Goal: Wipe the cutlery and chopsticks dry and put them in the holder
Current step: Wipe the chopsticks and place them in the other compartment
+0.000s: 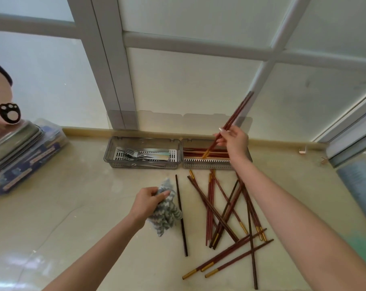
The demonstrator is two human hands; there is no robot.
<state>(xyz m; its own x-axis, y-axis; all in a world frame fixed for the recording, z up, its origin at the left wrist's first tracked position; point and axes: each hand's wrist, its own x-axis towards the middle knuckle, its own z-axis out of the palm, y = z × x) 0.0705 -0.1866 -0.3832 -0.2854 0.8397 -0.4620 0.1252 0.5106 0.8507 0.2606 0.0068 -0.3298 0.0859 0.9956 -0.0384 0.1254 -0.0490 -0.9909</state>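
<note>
A pair of red chopsticks [238, 111] is pinched between the thumb and curled fingers of the right hand [233, 141], tilted, with its gold tips dipping into the right tray of the holder [207, 164]. More chopsticks [196, 151] lie flat in that tray. The left tray [109, 152] beside it holds forks [136, 155]. Just in front of the holder, a loose heap of chopsticks [219, 213] lies crisscrossed on the counter [73, 206], with one dark chopstick [181, 215] apart at the left. Next to it the left hand [146, 203] grips a bunched grey-and-white cloth [167, 211] with curled fingers. A blue box [20, 162] sits at the far left.
</note>
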